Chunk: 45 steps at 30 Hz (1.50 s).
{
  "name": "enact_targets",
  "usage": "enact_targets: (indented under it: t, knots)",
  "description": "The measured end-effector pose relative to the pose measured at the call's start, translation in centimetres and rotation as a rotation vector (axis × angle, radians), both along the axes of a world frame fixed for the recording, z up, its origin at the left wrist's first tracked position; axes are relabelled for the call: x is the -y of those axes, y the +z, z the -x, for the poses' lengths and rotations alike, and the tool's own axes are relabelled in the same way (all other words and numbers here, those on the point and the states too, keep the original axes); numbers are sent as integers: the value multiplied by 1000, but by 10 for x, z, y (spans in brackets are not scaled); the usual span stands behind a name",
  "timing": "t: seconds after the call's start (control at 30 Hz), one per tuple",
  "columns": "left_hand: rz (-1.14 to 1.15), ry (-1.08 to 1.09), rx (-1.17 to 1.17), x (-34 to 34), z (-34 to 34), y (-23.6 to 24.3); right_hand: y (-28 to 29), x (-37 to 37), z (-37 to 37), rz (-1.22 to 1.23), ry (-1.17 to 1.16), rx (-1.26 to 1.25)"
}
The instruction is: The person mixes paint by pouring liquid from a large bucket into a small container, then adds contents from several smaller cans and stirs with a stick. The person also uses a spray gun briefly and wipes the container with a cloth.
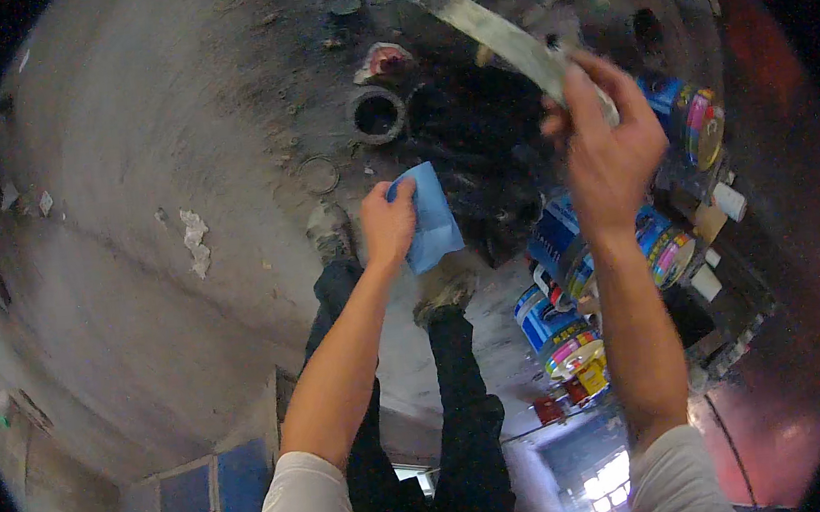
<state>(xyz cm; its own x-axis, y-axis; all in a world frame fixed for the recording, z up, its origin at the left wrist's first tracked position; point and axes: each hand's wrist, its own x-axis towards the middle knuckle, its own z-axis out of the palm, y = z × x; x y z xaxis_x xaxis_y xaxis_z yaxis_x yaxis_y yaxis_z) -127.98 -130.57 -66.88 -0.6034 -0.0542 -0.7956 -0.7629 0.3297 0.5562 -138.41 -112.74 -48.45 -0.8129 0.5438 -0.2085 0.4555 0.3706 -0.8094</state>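
In my left hand (390,224) is a light blue sheet (433,223), pinched at its upper left edge between thumb and fingers. Whether it is paper or cloth I cannot tell. My right hand (612,146), raised higher and farther right, is closed around the near end of a long, flat, pale strip (498,39). The strip runs away up and to the left, its far end bluish at the top of the view. Motion blurs the fingertips of that hand a little. Both held things are apart from each other.
Below lie a dark bundle of black plastic (489,152), a round open container (377,114) and a red-and-white lump (385,61). Paint cans (561,332) with blue labels stand at the right, near a red surface (786,321). My shoes (445,295) rest on dusty floor.
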Motion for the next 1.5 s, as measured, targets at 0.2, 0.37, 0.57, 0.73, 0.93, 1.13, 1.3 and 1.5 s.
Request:
enact_targets:
  t: [0.2, 0.37, 0.57, 0.73, 0.93, 1.13, 1.3, 1.5]
  knots:
    - [139, -312, 135, -68, -40, -23, 79, -25, -192, 176, -530, 70]
    - [-418, 379, 615, -105, -69, -65, 59, -38, -328, 466, -668, 266]
    - [-255, 276, 435, -111, -70, -105, -76, -33, -375, 1067, -645, 298]
    - [-130, 35, 310, -113, -77, -72, -127, -13, -374, 908, -588, 356]
    - [-364, -57, 349, -151, -90, -22, -139, -7, -380, 790, -522, 469]
    - [-518, 133, 457, -175, -98, -19, -151, -18, -396, 975, -602, 364]
    - [-420, 40, 459, -154, -105, -77, -139, -12, -399, 1045, -541, 355]
    - [-733, -122, 1094, -131, -89, -139, -134, -20, -396, 1133, -499, 345]
